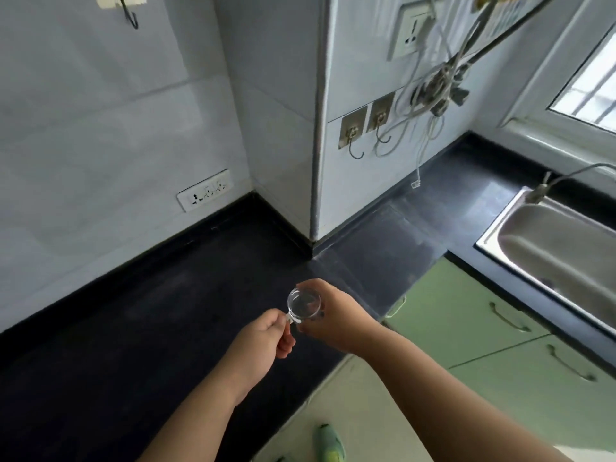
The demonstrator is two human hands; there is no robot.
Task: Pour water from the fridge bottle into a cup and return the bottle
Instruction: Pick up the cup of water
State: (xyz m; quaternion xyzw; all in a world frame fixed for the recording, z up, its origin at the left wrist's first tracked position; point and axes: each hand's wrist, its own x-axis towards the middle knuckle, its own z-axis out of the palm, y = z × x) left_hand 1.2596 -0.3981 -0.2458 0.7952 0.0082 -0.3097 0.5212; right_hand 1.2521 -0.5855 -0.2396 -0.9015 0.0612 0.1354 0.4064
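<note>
Cup (304, 304) of clear glass, seen from above, is held over the near edge of the black countertop (140, 315), close to the inner corner where the counter turns toward the sink. Whether its base touches the counter or hangs just above it cannot be told from this view. Left hand (263, 345) pinches the cup's small handle between curled fingers and thumb, on the side nearer the person. Right hand (333, 318) wraps the far and right side of the cup's wall, fingers curled around the glass, thumb near the rim. Both hands are thus closed on the same object and lie together, almost touching. Contents of the cup cannot be judged; the glass is transparent and reflections obscure any level. No bottle appears in view. Steel sink (546, 241) sits at the right, set into the counter, well apart from the cup, with a tap (563, 181) arching over its far rim. Green cabinet doors (466, 315) with curved handles stand below the counter. Wall socket (204, 191) is mounted low on the tiled wall at left; a second socket (411, 33) sits high on the pillar, with a tangle of cables (436, 88) hanging beside two adhesive hooks (365, 126). Window (586, 91) occupies the upper right corner. Green slipper (330, 445) shows on the floor at the bottom edge.
</note>
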